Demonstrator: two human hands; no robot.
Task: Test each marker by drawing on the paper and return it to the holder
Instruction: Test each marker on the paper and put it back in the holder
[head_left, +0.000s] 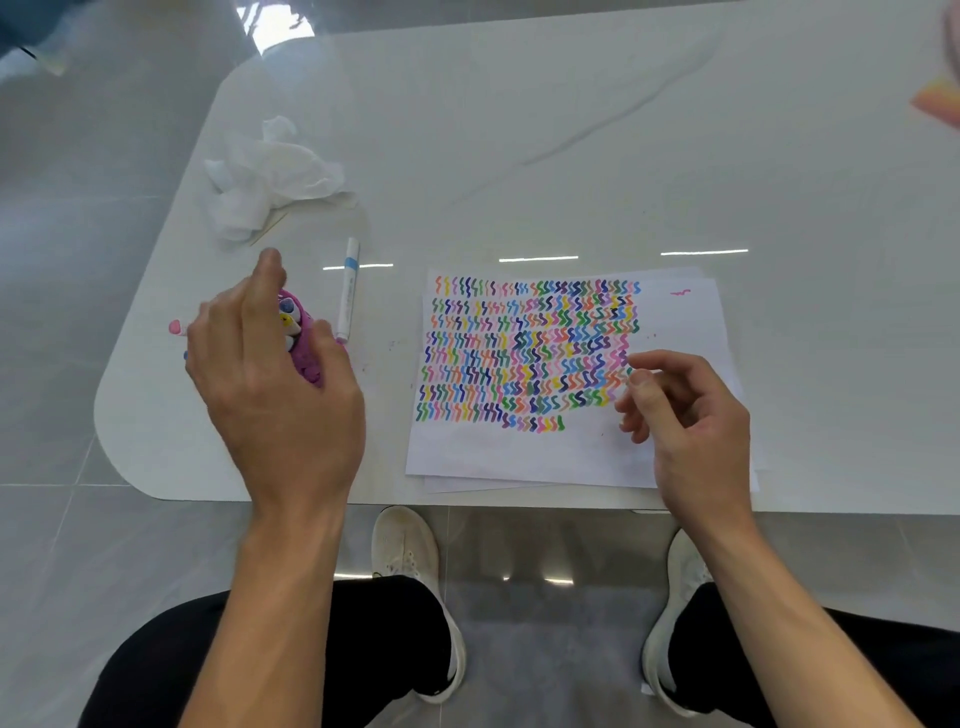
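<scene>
The purple holder (306, 361) near the table's (519, 130) left edge has markers (287, 314) standing in it, with a blue-banded marker (347, 291) lying just beside it. The blurred left hand (275, 395) covers most of the holder, forefinger raised. A pink marker end (175, 327) pokes out past its fingers, but whether they grip it cannot be told. The right hand (691, 415) hovers over the scribbled paper (519, 452), fingers loosely curled and holding nothing.

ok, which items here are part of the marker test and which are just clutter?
Job:
paper
pink holder with markers
blue-banded marker lying on the table
pink-capped marker at the left hand

Lying about:
crumpled tissue
thin stick beside it
blurred orange-pink thing, far right edge
</scene>
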